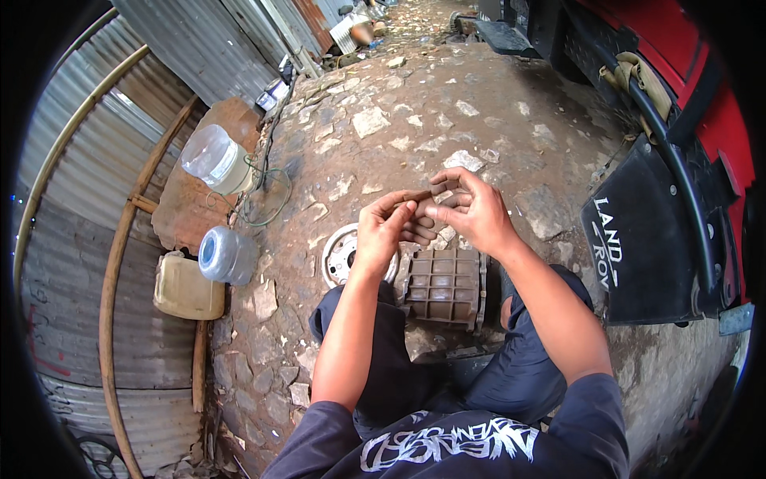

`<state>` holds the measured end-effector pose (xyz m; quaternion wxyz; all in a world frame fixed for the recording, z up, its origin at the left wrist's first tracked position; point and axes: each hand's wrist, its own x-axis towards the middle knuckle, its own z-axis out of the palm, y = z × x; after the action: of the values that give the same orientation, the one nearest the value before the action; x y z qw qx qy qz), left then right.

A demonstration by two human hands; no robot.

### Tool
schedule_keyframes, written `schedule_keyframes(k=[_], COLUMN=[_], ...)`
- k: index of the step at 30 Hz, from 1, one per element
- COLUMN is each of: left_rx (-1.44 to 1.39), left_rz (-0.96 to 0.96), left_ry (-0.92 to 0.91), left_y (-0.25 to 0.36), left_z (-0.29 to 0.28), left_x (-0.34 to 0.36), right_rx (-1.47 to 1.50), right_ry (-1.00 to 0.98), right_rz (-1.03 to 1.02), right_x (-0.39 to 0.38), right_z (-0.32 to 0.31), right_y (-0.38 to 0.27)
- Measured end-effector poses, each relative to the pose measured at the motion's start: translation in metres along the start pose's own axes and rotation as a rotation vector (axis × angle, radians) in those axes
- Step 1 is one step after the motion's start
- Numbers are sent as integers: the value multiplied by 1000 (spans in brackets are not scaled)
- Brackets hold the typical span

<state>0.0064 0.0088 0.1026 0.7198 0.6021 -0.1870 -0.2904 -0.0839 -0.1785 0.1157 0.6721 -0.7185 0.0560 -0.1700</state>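
Observation:
My left hand and my right hand are raised close together in front of me, fingertips nearly meeting. The left thumb and forefinger are pinched together. On the right, the thumb and fingers curl inward toward the left fingertips. Whatever lies between them is too small and too much covered to make out. Just below the hands, a brown ribbed metal casing rests on the ground between my legs. A white round metal disc with holes lies left of it, partly behind my left forearm.
At the left stand a clear plastic bucket, a bluish water jug and a yellowish jerrycan by a corrugated wall with wooden poles. A red vehicle with a black mud flap is at the right. Stones stud the ground.

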Motion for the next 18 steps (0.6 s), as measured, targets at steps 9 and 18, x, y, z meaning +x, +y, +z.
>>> schedule_keyframes(k=[9, 18], left_rx=[8, 258], left_rz=[33, 182], left_ry=[-95, 132], left_y=[-2, -16], left_z=[-1, 3], left_x=[-1, 4], right_rx=[-175, 26], right_ry=[-59, -43], right_rz=[-92, 138], right_x=[2, 5], right_z=[-8, 5], right_y=[7, 20])
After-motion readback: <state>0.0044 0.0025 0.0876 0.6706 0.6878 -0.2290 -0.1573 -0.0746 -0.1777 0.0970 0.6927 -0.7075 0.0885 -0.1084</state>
